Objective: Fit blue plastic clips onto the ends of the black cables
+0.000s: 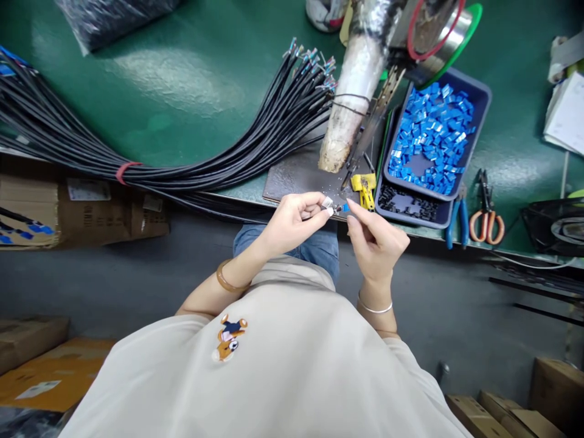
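Note:
My left hand (298,220) is closed, thumb and index finger pinching a small whitish connector-like piece (327,202) near the bench edge. From that pinch a short dark and silvery part points right, ending at a small blue piece (345,207). The fingertips of my right hand (376,240) close in on the blue piece from the right and appear to pinch it. Fingers cover much of both parts. Just beyond my right fingertips lies a yellow hand tool (365,190), on a dark board (292,179).
A bundle of black cables (182,173), tied with a red band, curves along the left. Blue pieces fill a grey bin (484,100), above a bin of black bits (406,204). Pliers (458,216) and orange-handled scissors (487,219) lie right. A wrapped pole (351,103) overhangs the board.

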Available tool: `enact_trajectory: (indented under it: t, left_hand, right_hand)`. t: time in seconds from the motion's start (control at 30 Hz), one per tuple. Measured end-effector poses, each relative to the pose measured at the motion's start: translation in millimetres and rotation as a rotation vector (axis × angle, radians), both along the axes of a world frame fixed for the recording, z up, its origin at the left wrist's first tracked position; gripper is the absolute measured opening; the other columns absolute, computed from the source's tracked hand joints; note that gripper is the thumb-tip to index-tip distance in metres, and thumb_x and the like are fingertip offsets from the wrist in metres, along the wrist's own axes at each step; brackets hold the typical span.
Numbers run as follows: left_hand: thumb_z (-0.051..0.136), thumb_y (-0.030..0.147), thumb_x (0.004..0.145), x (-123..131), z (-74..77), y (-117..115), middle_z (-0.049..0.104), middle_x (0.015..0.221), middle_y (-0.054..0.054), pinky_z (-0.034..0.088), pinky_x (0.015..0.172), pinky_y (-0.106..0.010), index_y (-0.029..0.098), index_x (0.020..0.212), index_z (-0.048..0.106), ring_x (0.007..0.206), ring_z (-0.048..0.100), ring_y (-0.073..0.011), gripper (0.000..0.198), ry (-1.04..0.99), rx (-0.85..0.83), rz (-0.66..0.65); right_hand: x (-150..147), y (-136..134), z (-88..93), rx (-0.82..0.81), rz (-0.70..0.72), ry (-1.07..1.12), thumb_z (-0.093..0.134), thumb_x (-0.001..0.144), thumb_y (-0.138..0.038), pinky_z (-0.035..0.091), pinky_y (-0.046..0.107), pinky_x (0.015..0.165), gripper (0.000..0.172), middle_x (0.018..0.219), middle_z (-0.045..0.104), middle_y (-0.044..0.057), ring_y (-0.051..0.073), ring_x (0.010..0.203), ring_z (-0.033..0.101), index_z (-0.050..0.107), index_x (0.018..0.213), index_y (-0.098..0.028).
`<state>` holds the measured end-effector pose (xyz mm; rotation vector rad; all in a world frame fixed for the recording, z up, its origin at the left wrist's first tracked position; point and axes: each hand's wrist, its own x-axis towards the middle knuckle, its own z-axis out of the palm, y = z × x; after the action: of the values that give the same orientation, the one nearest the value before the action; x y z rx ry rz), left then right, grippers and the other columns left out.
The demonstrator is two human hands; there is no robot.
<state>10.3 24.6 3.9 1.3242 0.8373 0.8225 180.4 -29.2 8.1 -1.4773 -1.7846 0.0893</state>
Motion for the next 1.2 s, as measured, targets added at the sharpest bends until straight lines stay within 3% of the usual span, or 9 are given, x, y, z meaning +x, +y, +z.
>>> enact_trajectory:
  t: [0.3,0.4,0.57,0.77,0.9,1.0,1.1,1.2]
  left_hand:
    - [0.060,0.034,0.087,-2,-5.2,4,0.033,0.060,0.006,0.020,0.048,-0.022,0.015,0.074,0.053,0.052,0.026,-0.0054,0.024,-0.068,-0.087,-0.002]
    - [0.059,0.033,0.088,-2,-5.4,3,0.032,0.061,0.006,0.019,0.048,-0.022,0.015,0.073,0.052,0.052,0.025,-0.0052,0.024,-0.063,-0.072,-0.013]
    - [0.056,0.028,0.090,-2,-5.6,0,0.028,0.060,0.006,0.020,0.049,-0.021,0.015,0.073,0.052,0.054,0.024,-0.0052,0.022,0.053,0.036,-0.016]
    - [0.056,0.025,0.089,-1,-6.0,-1,0.038,0.060,0.006,0.027,0.050,-0.018,0.015,0.077,0.055,0.053,0.033,-0.0047,0.016,0.077,0.079,0.037]
    - [0.057,0.022,0.088,1,-6.9,-4,0.058,0.068,0.000,0.042,0.061,-0.018,0.013,0.080,0.060,0.062,0.052,-0.0071,0.012,-0.015,0.063,0.063]
    - [0.060,0.024,0.086,-1,-6.1,-6,0.056,0.064,0.001,0.042,0.057,-0.018,0.012,0.087,0.066,0.058,0.050,-0.0066,0.014,-0.092,0.007,0.094]
    - [0.067,0.028,0.082,-4,-3.8,-4,0.055,0.065,0.001,0.036,0.049,-0.018,0.011,0.085,0.069,0.053,0.045,-0.0051,0.017,-0.142,-0.075,0.113]
    - [0.069,0.029,0.080,-4,-1.7,-2,0.053,0.066,0.001,0.032,0.046,-0.018,0.011,0.078,0.068,0.052,0.041,-0.0039,0.018,-0.148,-0.120,0.080]
  right_hand:
    - [6,2,-7.7,0.071,0.081,-0.260,0.061,0.090,-0.022,0.035,0.023,0.054,0.024,0.055,0.057,-0.004,0.007,0.048,0.045,0.073,0.111,-0.024]
    - [7,1,-7.0,0.054,0.093,-0.177,0.063,0.089,-0.020,0.036,0.022,0.053,0.021,0.059,0.062,-0.004,0.006,0.048,0.047,0.073,0.107,-0.023]
    - [1,3,-3.2,0.036,0.000,-0.073,0.066,0.087,-0.024,0.040,0.022,0.052,0.026,0.062,0.066,-0.005,0.007,0.048,0.053,0.069,0.113,-0.025]
    - [-10,9,-5.2,0.074,0.010,-0.112,0.065,0.086,-0.019,0.040,0.020,0.054,0.005,0.062,0.064,-0.005,0.005,0.050,0.055,0.068,0.090,-0.022]
    - [-9,6,-4.4,-0.131,0.007,0.108,0.060,0.090,-0.026,0.035,0.020,0.049,0.008,0.060,0.057,-0.006,0.004,0.046,0.046,0.064,0.086,-0.021]
    - [-2,3,-1.3,-0.326,0.044,0.465,0.059,0.091,-0.035,0.029,0.020,0.042,0.017,0.057,0.048,-0.008,0.004,0.043,0.038,0.059,0.082,-0.021]
    - [5,3,3.5,-0.170,0.022,0.685,0.060,0.089,-0.037,0.025,0.021,0.039,0.018,0.050,0.039,-0.010,0.005,0.038,0.033,0.057,0.080,-0.021]
    - [3,3,9.1,0.117,-0.057,0.676,0.059,0.089,-0.034,0.026,0.022,0.038,0.011,0.048,0.043,-0.010,0.006,0.036,0.037,0.059,0.092,-0.023]
